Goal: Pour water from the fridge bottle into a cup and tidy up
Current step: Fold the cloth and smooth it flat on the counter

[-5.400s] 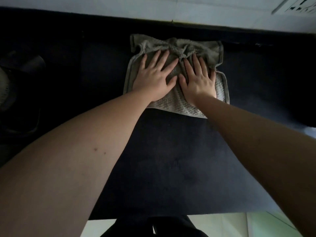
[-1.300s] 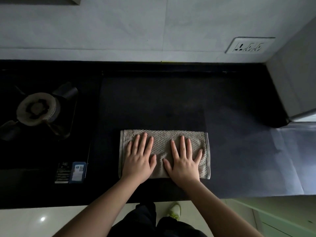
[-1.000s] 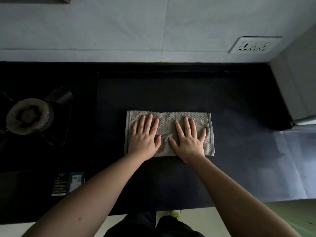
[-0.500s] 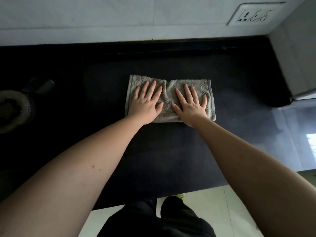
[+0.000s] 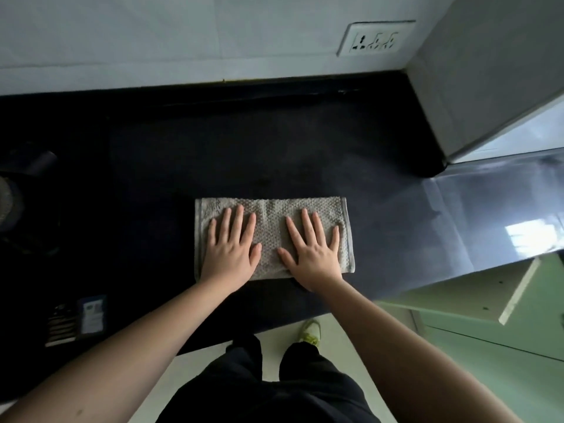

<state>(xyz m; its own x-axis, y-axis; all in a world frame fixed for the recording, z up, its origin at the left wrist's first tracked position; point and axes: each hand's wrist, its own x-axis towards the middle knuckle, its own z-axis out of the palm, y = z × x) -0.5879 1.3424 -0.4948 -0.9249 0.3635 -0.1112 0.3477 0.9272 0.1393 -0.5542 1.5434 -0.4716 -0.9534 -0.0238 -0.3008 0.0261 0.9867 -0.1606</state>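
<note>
A grey waffle-weave cloth (image 5: 272, 215) lies folded flat on the black countertop (image 5: 274, 154), close to its front edge. My left hand (image 5: 230, 248) presses palm-down on the cloth's left half, fingers spread. My right hand (image 5: 312, 250) presses flat on the right half the same way. Neither hand grips anything. No bottle and no cup are in view.
A grey fridge side (image 5: 488, 80) stands at the right, with a wall socket (image 5: 375, 39) behind on the white wall. A stove burner (image 5: 12, 199) sits at the far left, a small packet (image 5: 91, 315) near the front left. A pale green cabinet door (image 5: 503, 300) hangs open below right.
Both hands have drawn the cloth back toward the front edge of the counter after pushing it away toward the wall. The cloth stays flat under both palms.
</note>
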